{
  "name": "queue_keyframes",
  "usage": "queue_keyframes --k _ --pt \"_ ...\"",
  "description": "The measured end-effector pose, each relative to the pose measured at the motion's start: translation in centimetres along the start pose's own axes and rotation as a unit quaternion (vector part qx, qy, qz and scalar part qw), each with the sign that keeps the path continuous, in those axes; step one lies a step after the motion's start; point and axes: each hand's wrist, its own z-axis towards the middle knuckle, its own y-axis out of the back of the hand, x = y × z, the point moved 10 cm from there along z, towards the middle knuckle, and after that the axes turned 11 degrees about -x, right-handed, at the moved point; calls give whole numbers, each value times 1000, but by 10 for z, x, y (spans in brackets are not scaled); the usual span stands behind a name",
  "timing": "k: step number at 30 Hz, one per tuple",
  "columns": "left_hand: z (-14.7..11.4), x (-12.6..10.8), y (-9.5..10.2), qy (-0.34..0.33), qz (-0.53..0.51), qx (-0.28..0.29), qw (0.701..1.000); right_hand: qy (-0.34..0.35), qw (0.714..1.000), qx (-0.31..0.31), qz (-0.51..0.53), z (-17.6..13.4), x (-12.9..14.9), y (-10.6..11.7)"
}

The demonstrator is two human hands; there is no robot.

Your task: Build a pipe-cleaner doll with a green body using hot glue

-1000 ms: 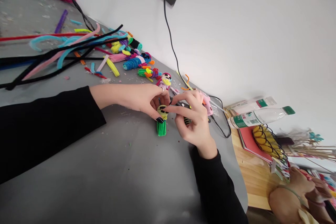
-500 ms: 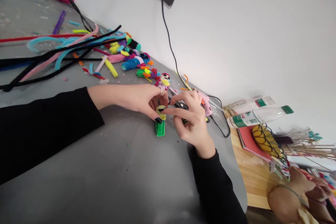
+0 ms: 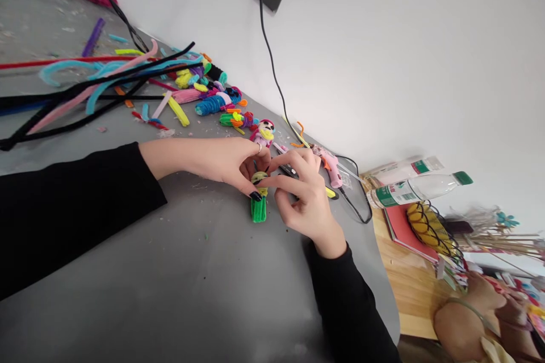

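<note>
A small pipe-cleaner doll (image 3: 259, 211), green below and pale yellow above, stands out against the grey table. My left hand (image 3: 230, 164) has its thumb and fingers wrapped round the yellow upper part. Coming from the right, my right hand (image 3: 307, 195) presses its fingertips against the doll's top; its other fingers are curled. The doll's upper end is partly hidden by the fingers, so I cannot tell if a smaller piece is pinched there. Just behind the hands lies a pink-and-white doll (image 3: 264, 131) with a yellow scarf-like band.
A pink glue gun (image 3: 331, 169) with a black cord lies right of my hands. Several finished dolls (image 3: 217, 103) and loose pipe cleaners (image 3: 106, 76) spread at the back left. Plastic bottles (image 3: 419, 187) lie on the wooden table (image 3: 409, 289), where another person's arm (image 3: 464, 323) shows.
My right hand has shifted slightly left, its fingertips closer over the doll's top, showing more of the glue gun. My left hand keeps its hold. The view has moved a little.
</note>
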Motion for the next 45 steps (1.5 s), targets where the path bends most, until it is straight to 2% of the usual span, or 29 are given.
queue_keyframes --k 6,13,25,32,37,39,41,43,45 --pt "0 0 0 -4 4 4 1000 -10 1000 3 0 0 -1 0" --pt "-2 -1 0 -7 8 0 1000 -23 999 -42 9 1 -4 8" --pt "-3 -2 -2 2 -15 10 1000 3 999 0 -37 -2 -5 3" --pt "-5 -7 0 0 -7 3 1000 -1 999 -35 -19 0 -8 11" --pt "-2 -3 -1 8 -6 6 1000 10 999 -36 1 0 -4 11" --pt "-1 -1 0 12 1 4 1000 16 998 -62 -1 1 -3 17" --pt "-1 -1 3 12 3 1 1000 -1 992 -123 -2 0 -8 31" --pt "-1 -6 9 -2 -9 -10 1000 -42 980 -194 -8 -4 -20 45" --pt "-2 -11 16 -14 -25 -27 999 -89 967 -237 -17 -8 -33 53"
